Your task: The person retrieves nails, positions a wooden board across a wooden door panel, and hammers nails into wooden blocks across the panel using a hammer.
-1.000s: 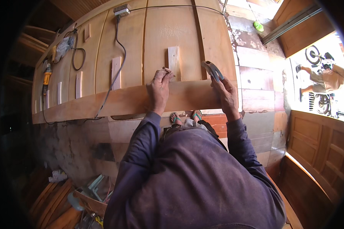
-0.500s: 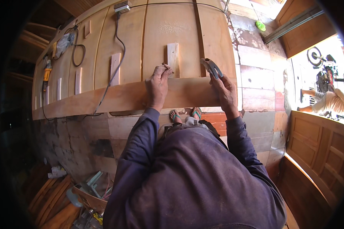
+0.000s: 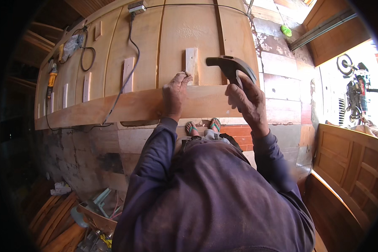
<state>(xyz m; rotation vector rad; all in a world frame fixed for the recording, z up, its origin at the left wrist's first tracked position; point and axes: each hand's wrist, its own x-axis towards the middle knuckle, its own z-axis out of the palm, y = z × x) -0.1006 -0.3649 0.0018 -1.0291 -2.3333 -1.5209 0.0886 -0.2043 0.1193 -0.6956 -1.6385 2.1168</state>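
My right hand (image 3: 248,101) is closed round the handle of a dark claw hammer (image 3: 229,66), raised above the right part of the workpiece. My left hand (image 3: 177,93) rests by the long wooden board (image 3: 134,102) along the near edge, its fingertips pinched together beside a short wooden block (image 3: 192,63). What those fingers hold is too small and hidden to make out. The block stands against the board on a large wooden panel (image 3: 176,46) with grooves between its planks.
Several more short blocks (image 3: 128,74) line the board to the left. A grey cord (image 3: 132,40) runs from a socket box (image 3: 137,7) across the panel and over the board. A yellow-black power tool (image 3: 52,77) lies far left. Carved wooden doors (image 3: 346,157) stand at right.
My right hand has lifted and turned the hammer, so its head now points left toward the block. The left hand keeps its place with its fingers pinched.
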